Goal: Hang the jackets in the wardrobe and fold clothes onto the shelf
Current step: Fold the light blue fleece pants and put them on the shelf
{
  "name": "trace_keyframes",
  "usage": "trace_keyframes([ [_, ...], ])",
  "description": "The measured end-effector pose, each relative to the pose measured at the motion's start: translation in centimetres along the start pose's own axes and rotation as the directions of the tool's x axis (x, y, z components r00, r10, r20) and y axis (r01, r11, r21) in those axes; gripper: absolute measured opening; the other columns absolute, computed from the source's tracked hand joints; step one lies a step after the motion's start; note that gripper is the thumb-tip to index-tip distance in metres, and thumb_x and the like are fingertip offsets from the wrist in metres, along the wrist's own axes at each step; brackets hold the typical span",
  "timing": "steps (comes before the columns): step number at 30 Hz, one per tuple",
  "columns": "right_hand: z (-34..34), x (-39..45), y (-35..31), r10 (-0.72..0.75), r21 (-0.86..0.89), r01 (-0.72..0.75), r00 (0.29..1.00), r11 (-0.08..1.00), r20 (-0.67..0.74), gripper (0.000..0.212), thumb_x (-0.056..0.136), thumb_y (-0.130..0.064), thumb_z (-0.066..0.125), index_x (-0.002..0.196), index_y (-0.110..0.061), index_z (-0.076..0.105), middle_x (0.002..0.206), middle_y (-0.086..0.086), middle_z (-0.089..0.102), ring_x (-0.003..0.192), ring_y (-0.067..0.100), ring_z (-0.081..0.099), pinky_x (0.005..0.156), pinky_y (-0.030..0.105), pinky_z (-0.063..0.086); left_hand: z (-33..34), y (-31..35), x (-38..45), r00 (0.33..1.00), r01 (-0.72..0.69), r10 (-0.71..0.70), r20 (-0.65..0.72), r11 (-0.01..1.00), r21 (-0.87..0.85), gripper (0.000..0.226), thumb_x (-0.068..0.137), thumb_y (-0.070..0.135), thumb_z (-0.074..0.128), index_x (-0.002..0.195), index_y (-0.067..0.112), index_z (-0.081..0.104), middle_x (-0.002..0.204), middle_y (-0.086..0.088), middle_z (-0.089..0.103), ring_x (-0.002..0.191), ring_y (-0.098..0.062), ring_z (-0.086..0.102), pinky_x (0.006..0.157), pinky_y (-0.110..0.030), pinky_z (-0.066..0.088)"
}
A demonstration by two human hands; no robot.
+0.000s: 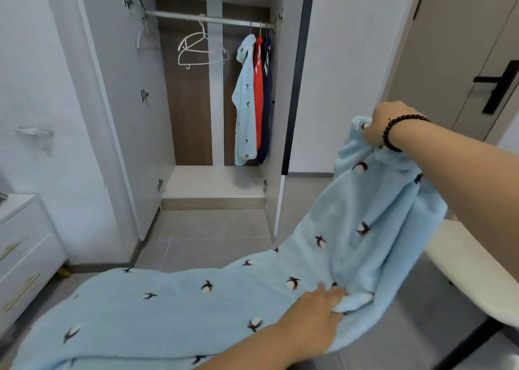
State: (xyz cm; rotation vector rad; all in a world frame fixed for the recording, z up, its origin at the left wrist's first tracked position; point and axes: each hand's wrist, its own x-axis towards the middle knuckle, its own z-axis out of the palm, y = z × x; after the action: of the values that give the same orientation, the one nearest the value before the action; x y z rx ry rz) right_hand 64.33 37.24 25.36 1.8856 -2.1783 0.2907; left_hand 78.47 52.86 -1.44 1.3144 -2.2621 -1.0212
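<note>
At the far left stands a white chest of drawers (25, 246) with brass handles; beside it the wardrobe (213, 89) is open, its left door (92, 111) swung wide; on the rail (207, 19) hang a couple of bare white hangers (200, 48), and further right three garments already up: a pale blue fleece top (245, 103), a red jacket (258, 94) and a navy jacket (266, 97), pressed close together against the right wall. So the hanging looks well under way, perhaps finished; the shelf (213, 183) at the bottom of the wardrobe shows nothing folded on it yet, so by my reckoning the folding half is barely begun.

The piece in hand is a pale blue fleece garment (196, 299) dotted with little penguins; it stretches from the lower left corner across and up to the right, well short of the wardrobe, out over the grey floor (213, 229). The left hand (323, 305) sits low on it, fingers curled and pinching a fold of the cloth near its middle; the right hand (384, 124), with a dark bead bracelet (393, 134) at the wrist, is raised higher and grips the upper edge in a closed fist; the cloth hangs slack between the two. At the right a white seat (477, 271) lies beneath the right forearm; a door (463, 47) with a black handle stands behind.
</note>
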Motion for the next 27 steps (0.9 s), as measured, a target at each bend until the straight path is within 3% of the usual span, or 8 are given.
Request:
trace_keyframes([
  [3,-0.1,-1.1,-4.2,-0.099,0.120,0.083,0.987,0.989,0.128,0.024,0.078,-0.028,0.057,0.068,-0.007,0.054,0.066,0.009,0.055,0.057,0.023,0.051,0.049,0.023,0.035,-0.2,-1.2,-1.0,0.999,0.032,-0.027,0.045,0.994,-0.104,0.039,0.095,0.046,0.044,0.120,0.018,0.054,0.125,-0.006,0.059,0.119,-0.023,0.052,0.106,-0.041,0.040],
  [5,0.3,-2.1,-7.8,-0.180,0.213,0.140,0.966,0.967,0.186,0.025,0.074,-0.033,0.059,0.069,-0.009,0.056,0.068,0.006,0.057,0.058,0.022,0.053,0.049,0.022,0.035,-1.4,-2.8,-1.9,0.995,0.095,-0.096,0.009,0.974,-0.206,0.042,0.093,0.052,0.049,0.125,0.026,0.058,0.129,0.004,0.060,0.119,-0.011,0.054,0.106,-0.030,0.041],
  [10,1.2,-5.3,-17.3,-0.405,0.373,0.306,0.887,0.876,0.224,0.030,0.076,-0.035,0.059,0.062,-0.012,0.047,0.058,0.001,0.044,0.052,0.017,0.043,0.044,0.020,0.029,-8.2,-8.2,-5.9,0.914,0.145,-0.261,-0.311,0.925,-0.351,0.033,0.097,0.020,0.053,0.130,0.017,0.059,0.125,0.009,0.061,0.107,0.004,0.054,0.080,0.007,0.033],
  [13,2.2,-7.4,-22.1,-0.480,0.469,0.332,0.844,0.818,0.239,0.025,0.077,-0.031,0.062,0.066,-0.012,0.050,0.062,0.001,0.047,0.057,0.015,0.046,0.045,0.021,0.031,-12.9,-12.8,-9.8,0.746,0.165,-0.398,-0.534,0.888,-0.430,0.026,0.095,0.011,0.056,0.117,0.019,0.065,0.116,0.007,0.067,0.105,-0.002,0.060,0.079,0.001,0.040],
  [17,5.0,-10.6,-27.1,-0.557,0.599,0.333,0.797,0.728,0.233,0.018,0.079,-0.031,0.063,0.081,-0.015,0.056,0.072,-0.001,0.052,0.071,0.016,0.052,0.047,0.024,0.034,-16.7,-19.9,-16.7,0.369,0.221,-0.646,-0.669,0.760,-0.612,0.022,0.092,0.007,0.056,0.104,0.024,0.063,0.101,0.009,0.069,0.095,-0.002,0.062,0.069,-0.008,0.042],
  [20,7.8,-13.2,-30.4,-0.602,0.706,0.294,0.765,0.644,0.230,0.028,0.078,-0.029,0.063,0.101,-0.012,0.061,0.085,0.000,0.061,0.078,0.015,0.057,0.053,0.022,0.041,-17.4,-25.2,-21.1,0.223,0.372,-0.814,-0.536,0.579,-0.726,0.016,0.093,0.015,0.054,0.107,0.021,0.057,0.104,0.003,0.060,0.100,-0.017,0.057,0.088,-0.030,0.044],
  [23,11.1,-16.1,-33.6,-0.634,0.801,0.188,0.721,0.569,0.281,0.030,0.078,-0.032,0.066,0.102,-0.020,0.053,0.089,-0.006,0.060,0.076,0.006,0.056,0.057,0.020,0.042,-16.4,-28.9,-23.6,0.238,0.440,-0.931,-0.276,0.357,-0.824,0.007,0.095,0.026,0.054,0.090,0.021,0.054,0.095,-0.004,0.055,0.086,-0.019,0.052,0.082,-0.031,0.040],
  [27,15.1,-19.7,-37.2,-0.660,0.865,0.057,0.672,0.498,0.336,0.039,0.077,-0.039,0.067,0.110,-0.025,0.049,0.090,-0.013,0.059,0.080,0.001,0.059,0.060,0.019,0.044,-13.9,-32.9,-25.3,0.259,0.489,-0.964,0.058,0.080,-0.869,0.040,0.094,0.046,0.053,0.111,0.010,0.058,0.110,-0.012,0.063,0.088,-0.024,0.059,0.077,-0.033,0.048],
])
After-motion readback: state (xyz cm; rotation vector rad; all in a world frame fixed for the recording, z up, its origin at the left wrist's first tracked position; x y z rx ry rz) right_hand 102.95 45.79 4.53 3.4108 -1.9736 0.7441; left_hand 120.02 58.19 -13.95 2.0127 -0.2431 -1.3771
